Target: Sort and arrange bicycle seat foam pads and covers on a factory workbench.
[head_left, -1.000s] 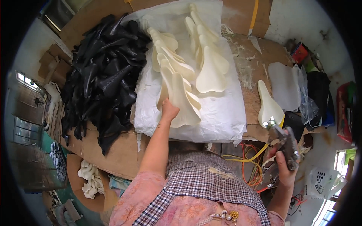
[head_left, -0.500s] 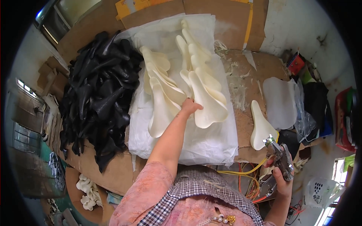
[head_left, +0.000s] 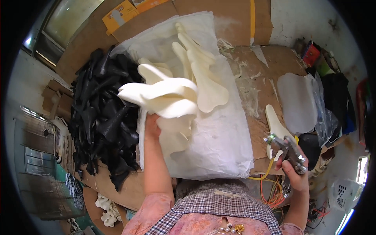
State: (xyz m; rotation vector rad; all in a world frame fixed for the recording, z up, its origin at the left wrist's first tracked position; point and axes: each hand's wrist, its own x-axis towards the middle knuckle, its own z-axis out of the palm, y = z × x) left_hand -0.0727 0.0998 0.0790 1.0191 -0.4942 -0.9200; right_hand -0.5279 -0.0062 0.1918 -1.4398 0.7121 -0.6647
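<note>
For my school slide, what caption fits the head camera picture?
Left hand lifts a cream foam piece; right hand holds a spray gun.

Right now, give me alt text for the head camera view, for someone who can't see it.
A person's left hand lifts a cream foam saddle pad off a stack on a white sheet, while the right hand holds a metal spray gun. A heap of black saddle shells lies to the left on the cardboard-covered table.

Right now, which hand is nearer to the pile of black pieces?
Left. The left hand holds a cream foam piece right beside the black pile. The right hand holds a spray gun at the far opposite side of the table.
</note>
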